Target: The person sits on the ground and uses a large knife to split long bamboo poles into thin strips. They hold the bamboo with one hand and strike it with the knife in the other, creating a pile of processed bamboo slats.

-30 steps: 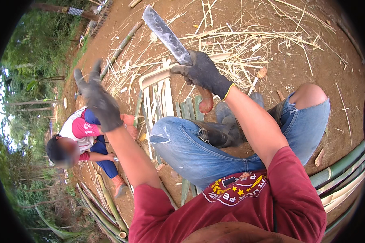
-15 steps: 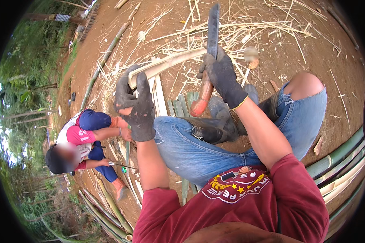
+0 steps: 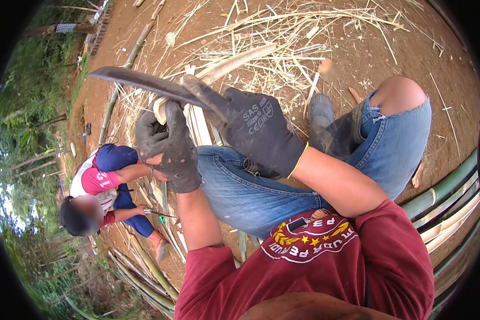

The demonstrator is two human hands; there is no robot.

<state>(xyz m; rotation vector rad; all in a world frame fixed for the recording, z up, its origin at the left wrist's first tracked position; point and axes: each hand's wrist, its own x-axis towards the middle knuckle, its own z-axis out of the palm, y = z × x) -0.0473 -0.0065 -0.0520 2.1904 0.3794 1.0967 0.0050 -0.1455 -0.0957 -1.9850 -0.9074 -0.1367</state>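
Both my hands wear dark work gloves. My left hand (image 3: pixel 168 146) is closed round the near end of a split bamboo strip (image 3: pixel 239 60), whose pale far end points up and to the right over the shavings. In my right hand (image 3: pixel 264 128) is a machete (image 3: pixel 141 81), the glove wrapped round its handle and hiding it. The dark blade lies crosswise, tip to the left, passing just above my left fingers at the strip's near end. Whether its edge touches the bamboo I cannot tell.
Bamboo shavings (image 3: pixel 282 69) litter the brown soil ahead. At the left a person (image 3: pixel 98 181) crouches, holding a thin tool. Bamboo poles (image 3: pixel 437 197) lie at the right, others (image 3: pixel 144 280) at the lower left. My jeans-clad knees and rubber boot (image 3: pixel 321 114) are close by.
My right hand has swung the machete from upright to lying leftward, bringing its blade over my left hand. My left hand has shifted slightly left and down with the bamboo strip.
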